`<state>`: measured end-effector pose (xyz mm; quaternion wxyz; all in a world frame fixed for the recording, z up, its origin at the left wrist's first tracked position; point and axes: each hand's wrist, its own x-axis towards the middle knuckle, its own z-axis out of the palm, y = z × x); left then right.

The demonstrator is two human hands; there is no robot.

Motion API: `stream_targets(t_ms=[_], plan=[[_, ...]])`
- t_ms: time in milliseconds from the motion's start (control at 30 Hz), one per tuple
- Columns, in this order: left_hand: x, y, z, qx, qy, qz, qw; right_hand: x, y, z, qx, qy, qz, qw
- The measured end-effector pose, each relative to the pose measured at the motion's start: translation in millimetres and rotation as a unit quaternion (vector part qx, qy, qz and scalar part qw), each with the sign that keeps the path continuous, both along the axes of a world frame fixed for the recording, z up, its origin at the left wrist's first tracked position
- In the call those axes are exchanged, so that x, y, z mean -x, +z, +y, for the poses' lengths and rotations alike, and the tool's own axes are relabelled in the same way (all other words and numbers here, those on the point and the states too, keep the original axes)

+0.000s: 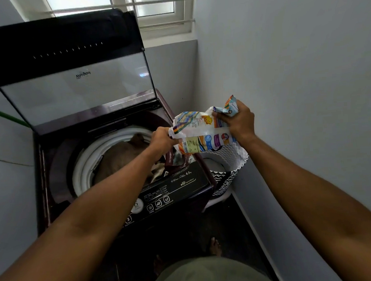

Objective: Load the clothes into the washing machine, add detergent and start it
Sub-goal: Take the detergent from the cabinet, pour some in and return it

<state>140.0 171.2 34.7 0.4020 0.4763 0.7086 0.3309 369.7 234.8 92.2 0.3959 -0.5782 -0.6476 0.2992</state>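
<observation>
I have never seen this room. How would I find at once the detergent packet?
Start from the dark top-loading washing machine with its lid raised, below the window. Above its front right corner, the left hand and the right hand hold a crumpled detergent packet between them. It is the only white plastic packet with colourful print; the zigzag-patterned basket stands below it.

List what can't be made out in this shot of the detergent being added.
- Head view: the mouth of the detergent packet is hidden under the left hand, so any pouring is unclear.
- Detergent drawer: its contents are covered by the packet and the left hand.
- Clothes in the drum: dim, and partly behind the left forearm; the count is unclear.
- Control panel: the small labels are too small to read.
- Laundry basket: its inside is blocked by the packet and the right hand.
</observation>
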Motion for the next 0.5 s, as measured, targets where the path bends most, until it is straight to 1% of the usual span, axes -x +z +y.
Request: stream_targets(t_ms=[300, 500], plan=[[3.1, -5.3, 1.2, -0.018, -0.005, -0.017, 1.000, 0.7, -5.7, 3.3, -0.012, 0.001, -0.004, 1.000], [5.0, -7.0, 2.6, 0.019, -0.014, -0.028, 0.999, 1.4, -7.4, 4.5, -0.016, 0.007, -0.002, 1.000]])
